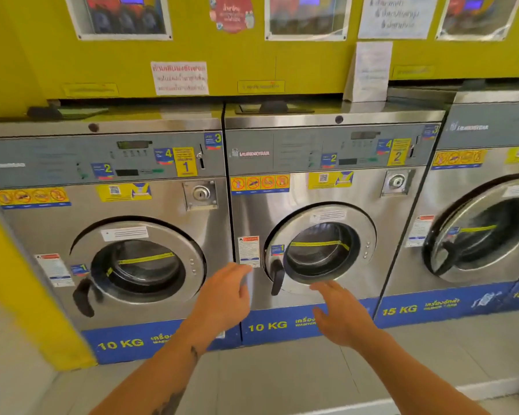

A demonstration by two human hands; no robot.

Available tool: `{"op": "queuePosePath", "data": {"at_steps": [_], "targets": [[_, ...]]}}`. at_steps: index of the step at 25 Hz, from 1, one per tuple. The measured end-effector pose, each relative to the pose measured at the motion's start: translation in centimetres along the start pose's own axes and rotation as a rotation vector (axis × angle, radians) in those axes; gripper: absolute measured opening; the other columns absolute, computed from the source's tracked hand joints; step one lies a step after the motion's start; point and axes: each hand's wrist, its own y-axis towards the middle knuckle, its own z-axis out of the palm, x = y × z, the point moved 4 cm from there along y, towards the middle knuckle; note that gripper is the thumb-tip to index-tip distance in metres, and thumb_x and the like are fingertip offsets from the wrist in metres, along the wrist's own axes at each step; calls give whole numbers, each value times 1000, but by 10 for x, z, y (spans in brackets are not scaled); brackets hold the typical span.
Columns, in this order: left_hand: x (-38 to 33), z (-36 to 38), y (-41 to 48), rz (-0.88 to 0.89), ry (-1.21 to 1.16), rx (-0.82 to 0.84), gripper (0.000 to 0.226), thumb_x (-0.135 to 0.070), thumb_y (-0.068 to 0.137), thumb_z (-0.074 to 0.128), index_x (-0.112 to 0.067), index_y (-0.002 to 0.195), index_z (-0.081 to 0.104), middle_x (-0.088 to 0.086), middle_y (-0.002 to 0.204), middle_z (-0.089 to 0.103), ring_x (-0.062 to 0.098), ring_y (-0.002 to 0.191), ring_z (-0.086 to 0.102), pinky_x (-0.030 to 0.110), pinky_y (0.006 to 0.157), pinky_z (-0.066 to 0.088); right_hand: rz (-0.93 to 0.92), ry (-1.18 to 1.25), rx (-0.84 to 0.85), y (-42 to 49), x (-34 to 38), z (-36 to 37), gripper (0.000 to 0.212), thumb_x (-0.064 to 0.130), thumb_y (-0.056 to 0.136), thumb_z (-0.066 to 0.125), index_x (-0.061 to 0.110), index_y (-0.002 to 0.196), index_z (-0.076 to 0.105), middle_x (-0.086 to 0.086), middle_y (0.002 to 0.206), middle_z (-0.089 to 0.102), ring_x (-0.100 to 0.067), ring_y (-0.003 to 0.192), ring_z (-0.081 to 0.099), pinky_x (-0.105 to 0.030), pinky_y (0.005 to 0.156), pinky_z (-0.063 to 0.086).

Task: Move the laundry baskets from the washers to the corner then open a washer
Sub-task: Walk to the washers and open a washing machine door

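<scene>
Three steel front-loading washers stand in a row. Washer number 1 [108, 205] is at the left and washer number 2 [321, 187] in the middle, both marked 10 KG. A larger 15 KG washer [477, 235] is at the right. All three round doors look closed. The middle door [321, 250] has a black handle [277, 277] on its left side. My left hand [222, 298] reaches forward, fingers apart, just left of that handle. My right hand [342, 316] is spread open below the middle door. Both hands hold nothing. No laundry basket is in view.
A yellow wall [252, 64] with posters and paper notices rises behind the washers. A yellow pillar [18, 280] flanks washer 1 on the left. Grey tiled floor [282, 378] lies in front of the machines, with a white step [492, 387] at the right.
</scene>
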Motion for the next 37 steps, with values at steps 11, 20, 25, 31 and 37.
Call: {"op": "queuePosePath", "data": {"at_steps": [11,20,25,31,37], "targets": [[14,147,227,-70,-22,165,73,-13,88,49,-26,152,17,-7,162,7,19,144,23,37,111,35,-135,-180,422,240,-76,109,73,25,89,54,31,150,15,-6,154,20,-32,137,32,-44,102,43],[24,193,252,-76,-109,154,76,-1,86,44,-28,153,21,-15,161,14,5,144,21,20,112,28,-157,-66,502,287,-82,171,73,18,81,53,34,146,22,-5,148,28,-33,127,42,-46,92,48],[31,176,248,-48,-158,218,67,5,87,42,-25,147,38,-10,152,36,8,137,36,14,108,28,-118,33,503,259,-89,163,76,10,82,46,44,147,23,7,147,33,-28,124,45,-43,92,49],[4,172,188,47,-206,240,66,5,87,43,-23,146,40,-10,151,40,6,136,37,11,109,25,118,233,504,174,-102,128,66,1,86,41,33,144,38,6,149,38,-19,133,42,-19,102,33],[-29,180,138,33,-383,302,64,6,89,47,-23,146,41,-8,153,37,11,139,36,30,116,30,366,311,333,112,-138,63,58,4,89,42,32,139,46,-5,139,51,-19,100,56,-24,80,48]]}}
